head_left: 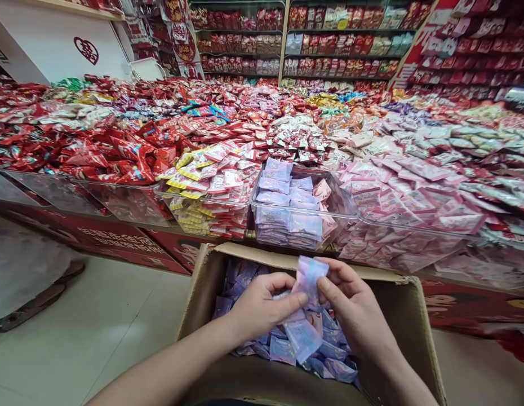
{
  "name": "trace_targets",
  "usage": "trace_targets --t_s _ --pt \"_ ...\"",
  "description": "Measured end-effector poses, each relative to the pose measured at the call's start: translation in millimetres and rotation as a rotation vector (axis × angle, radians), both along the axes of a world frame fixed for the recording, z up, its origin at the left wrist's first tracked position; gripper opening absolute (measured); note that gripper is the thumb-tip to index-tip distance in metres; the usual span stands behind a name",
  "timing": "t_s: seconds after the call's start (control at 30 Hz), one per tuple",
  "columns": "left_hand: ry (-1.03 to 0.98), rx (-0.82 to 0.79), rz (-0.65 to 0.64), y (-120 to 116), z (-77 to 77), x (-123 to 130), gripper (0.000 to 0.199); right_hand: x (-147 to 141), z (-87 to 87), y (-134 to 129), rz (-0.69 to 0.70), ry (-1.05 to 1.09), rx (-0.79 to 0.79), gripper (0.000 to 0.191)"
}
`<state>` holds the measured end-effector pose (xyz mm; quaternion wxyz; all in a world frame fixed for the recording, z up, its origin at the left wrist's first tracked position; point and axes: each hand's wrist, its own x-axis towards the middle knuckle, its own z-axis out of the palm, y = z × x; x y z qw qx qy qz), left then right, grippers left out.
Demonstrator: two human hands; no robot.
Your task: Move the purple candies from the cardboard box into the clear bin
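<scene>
left hand [266,304]: grip together, thumb and fingers clamped on the lower left of a small purple packet [310,276]. right hand [355,299]: thumb and fingers pinch the same packet at its right edge. packet sits between the two hands, above an open cardboard box [419,321]. second packet [303,339] just below the left thumb; cannot tell whether the left grip bears it. inside the box: loose heap [283,351] of similar purple packets. just beyond the box: clear plastic bin [343,204], purple packets stacked [274,198] in two columns, some pink ones at their right. left of bin: red-white and yellow packets [211,183]. right of bin: pink packets [414,197]. further back: shelves [283,45] of mostly red packages.
</scene>
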<state>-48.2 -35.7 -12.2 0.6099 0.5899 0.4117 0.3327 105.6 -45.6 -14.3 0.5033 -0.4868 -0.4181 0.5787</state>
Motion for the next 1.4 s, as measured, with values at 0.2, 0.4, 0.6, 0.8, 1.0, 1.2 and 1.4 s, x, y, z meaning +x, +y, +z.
trace_targets --t_s 0.2,0.4,0.6,0.8,1.0,1.2,1.4 --pt "0.018 -0.078 0.004 2 2.1 -10 0.022 11 11.6 -8 0.068 -0.163 -0.061 0.024" --pt "-0.038 -0.065 0.087 9 4.3 -17 0.022 7 16.3 -9 0.089 -0.048 -0.09 0.032" --pt "-0.189 -0.12 0.161 10 4.9 -16 0.02 8 21.9 7 0.171 -0.176 -0.021 0.019" --pt "-0.254 -0.162 0.228 11 3.0 -18 0.019 3 14.7 7 0.15 -0.249 -0.008 0.021" --pt "-0.366 -0.268 0.213 10 1.0 -16 0.023 20 81.7 47 -0.174 -0.766 0.418 0.017" --pt "-0.253 -0.196 0.175 8 -1.8 -14 0.023 14 112.6 174 -0.209 -1.524 0.408 0.02" --pt "-0.174 -0.113 0.17 6 -7.9 -17 0.02 -4 80.1 238 0.159 -1.736 0.06 0.038"
